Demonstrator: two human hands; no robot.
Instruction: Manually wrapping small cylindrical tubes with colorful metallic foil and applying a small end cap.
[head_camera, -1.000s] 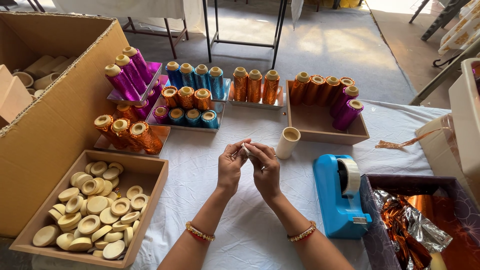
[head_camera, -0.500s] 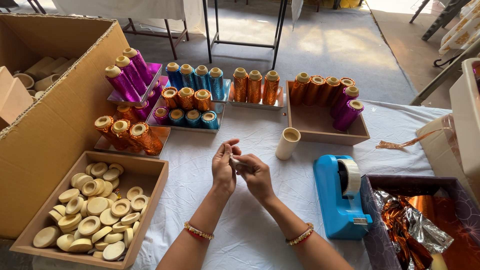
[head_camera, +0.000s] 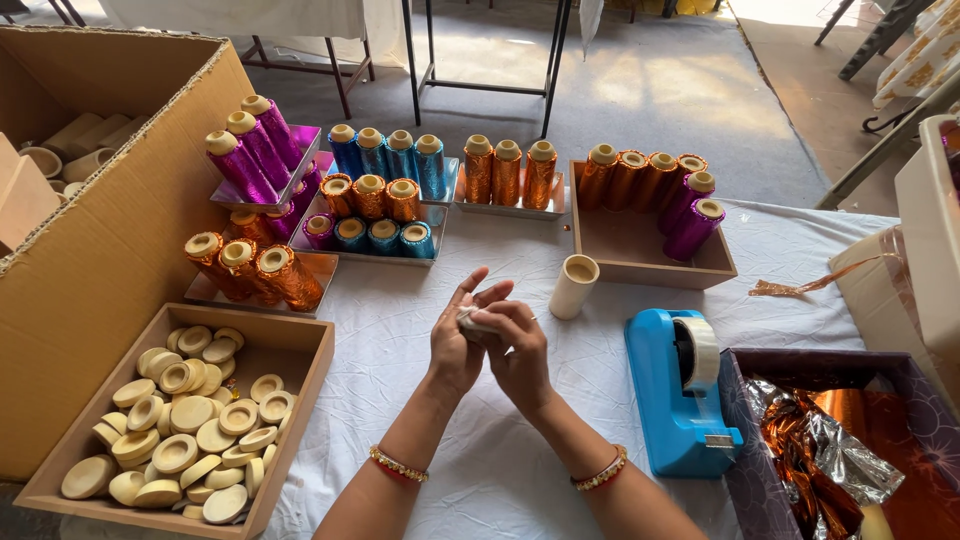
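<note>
My left hand (head_camera: 458, 338) and my right hand (head_camera: 516, 350) meet over the white tablecloth (head_camera: 400, 330) in the middle of the table. Between their fingers they pinch a small pale piece (head_camera: 470, 321), mostly hidden by the fingers. A plain cream tube (head_camera: 573, 286) stands upright just to the right of my hands. A blue tape dispenser (head_camera: 680, 388) sits further right.
A wooden tray of cream round caps (head_camera: 185, 420) lies at front left, beside a large cardboard box (head_camera: 110, 250). Foil-wrapped spools in purple, blue, orange and copper (head_camera: 385, 200) stand on trays at the back. A box of copper foil sheets (head_camera: 830, 450) is at front right.
Both hands have drifted slightly down and left while turning the small piece; the right hand now covers more of it. Nothing else has moved.
</note>
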